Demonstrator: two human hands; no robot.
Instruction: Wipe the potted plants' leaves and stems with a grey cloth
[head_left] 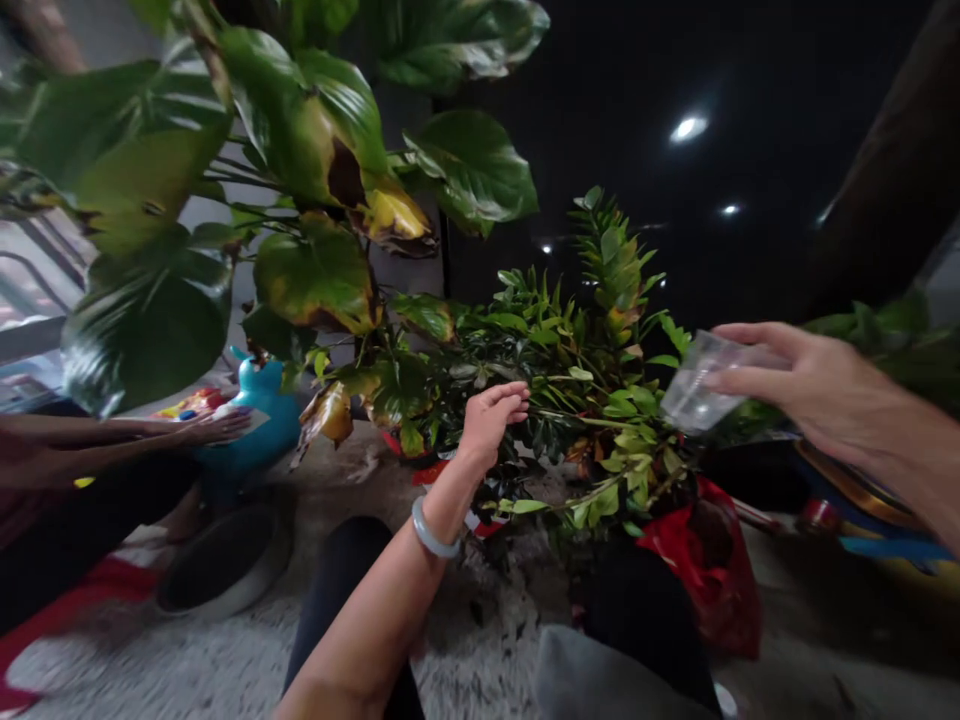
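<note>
Your right hand [814, 375] pinches a tilted clear plastic cup [696, 388], while your left hand [491, 415] extends forward, fingers loosely bent, its hold unclear.

The broad-leaved plant [315, 200] fills the upper left of the frame, above an animal-shaped figure [277, 420], with a co-worker's hand [217, 427] before that figure and a round basin [251, 598] at the lower left. At the centre, the left hand [495, 415], a bangle [429, 537] around its wrist, is in front of leafy shrubs [536, 335]. At the right edge of those shrubs, the right hand [806, 370] holds a plastic cup [705, 385], with a plastic bag [727, 595] below, at the lower right.
</note>
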